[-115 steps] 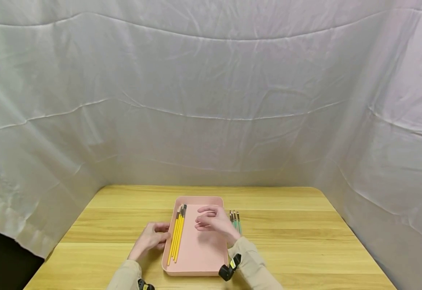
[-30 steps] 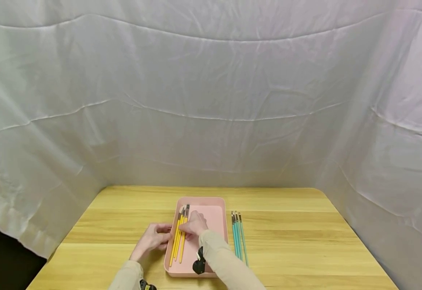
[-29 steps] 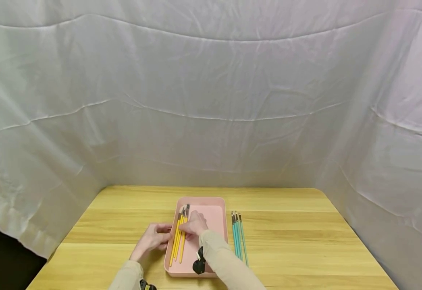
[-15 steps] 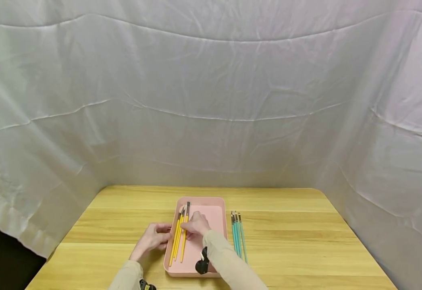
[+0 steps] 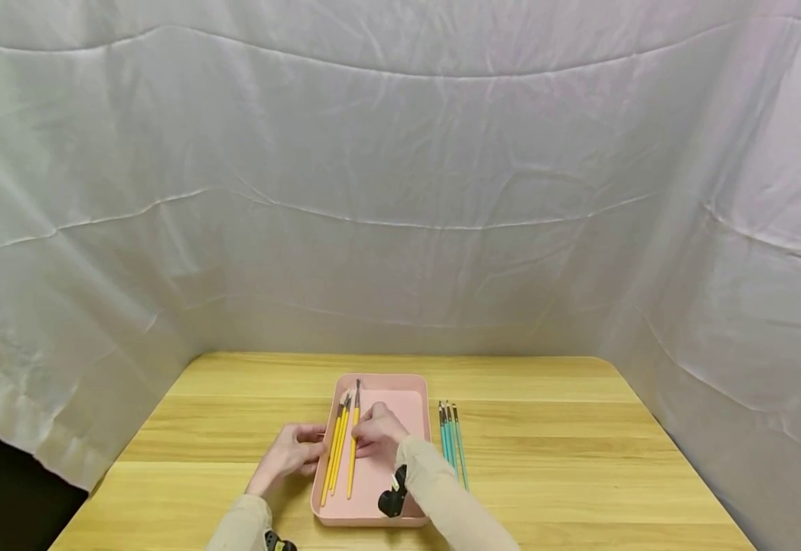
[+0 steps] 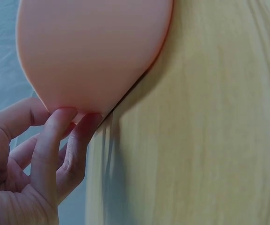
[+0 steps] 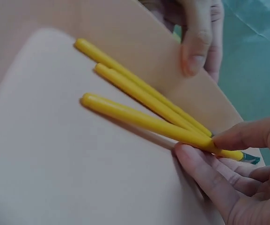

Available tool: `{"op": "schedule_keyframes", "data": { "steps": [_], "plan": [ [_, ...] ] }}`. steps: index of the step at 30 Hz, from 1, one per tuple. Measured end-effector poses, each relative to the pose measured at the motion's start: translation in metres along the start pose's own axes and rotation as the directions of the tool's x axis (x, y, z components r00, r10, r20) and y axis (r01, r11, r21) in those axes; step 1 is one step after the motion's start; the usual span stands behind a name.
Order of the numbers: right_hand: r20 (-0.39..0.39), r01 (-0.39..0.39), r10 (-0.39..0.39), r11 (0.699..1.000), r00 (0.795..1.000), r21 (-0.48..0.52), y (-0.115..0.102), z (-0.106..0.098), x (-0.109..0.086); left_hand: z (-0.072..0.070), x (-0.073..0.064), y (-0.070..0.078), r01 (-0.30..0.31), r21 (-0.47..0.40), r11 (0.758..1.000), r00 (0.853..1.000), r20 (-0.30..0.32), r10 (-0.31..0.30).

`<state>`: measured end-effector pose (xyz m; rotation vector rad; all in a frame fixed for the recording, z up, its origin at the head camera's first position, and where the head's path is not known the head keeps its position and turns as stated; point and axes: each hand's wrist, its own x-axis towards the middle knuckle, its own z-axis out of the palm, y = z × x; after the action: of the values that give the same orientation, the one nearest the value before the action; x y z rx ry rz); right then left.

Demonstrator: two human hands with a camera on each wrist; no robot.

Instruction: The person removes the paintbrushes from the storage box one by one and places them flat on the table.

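Observation:
My left hand point(image 5: 290, 453) grips the left wall of a pink tray point(image 5: 405, 409), its thumb over the rim and its other fingers along the outside. Inside the tray, my right hand point(image 5: 379, 428) pinches a yellow paintbrush point(image 5: 352, 468) between thumb and fingers. That brush point(image 7: 139, 119) is tilted in the right wrist view, its dark bristles pointing beyond the fingers. Several other yellow paintbrushes point(image 5: 335, 455) lie close together along the tray's left side, bristles toward the far end.
Several teal paintbrushes point(image 5: 457, 440) lie on the wooden table point(image 5: 565, 459) just right of the tray, partly behind the right sleeve point(image 5: 451, 497). A grey-white curtain point(image 5: 400, 191) hangs around the table's back and sides.
Over the last second my right hand has drawn one yellow paintbrush rightward, away from the others. Earlier, that hand hovered over the tray holding nothing. My left hand has stayed at the tray's wall.

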<state>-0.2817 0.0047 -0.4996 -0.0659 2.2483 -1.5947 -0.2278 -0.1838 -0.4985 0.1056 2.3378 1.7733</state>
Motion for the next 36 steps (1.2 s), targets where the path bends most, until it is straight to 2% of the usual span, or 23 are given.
{"op": "schedule_keyframes", "data": {
  "steps": [3,12,22,30,36],
  "plan": [
    [0.019,-0.007,0.006,0.998,1.0,0.057,0.001,-0.001,0.001,0.0,0.0,0.001,0.001,0.001,1.0,1.0,-0.005,-0.001],
    [0.043,-0.009,0.005,0.995,0.999,0.1,0.001,-0.005,0.0,0.002,-0.001,0.0,0.014,0.001,1.0,1.0,-0.028,-0.013],
    [0.023,0.035,-0.038,0.994,0.999,0.099,0.002,-0.017,-0.008,0.002,-0.001,-0.001,0.01,0.008,1.0,0.999,-0.031,-0.01],
    [0.091,0.017,-0.03,0.99,0.995,0.143,0.0,-0.025,-0.015,0.002,-0.001,-0.001,0.016,0.009,1.0,0.999,-0.037,-0.016],
    [0.106,0.048,-0.062,0.99,0.992,0.133,0.0,-0.031,-0.022,0.001,-0.001,0.0,0.018,0.007,1.0,0.999,-0.039,-0.018]
  ]
}}
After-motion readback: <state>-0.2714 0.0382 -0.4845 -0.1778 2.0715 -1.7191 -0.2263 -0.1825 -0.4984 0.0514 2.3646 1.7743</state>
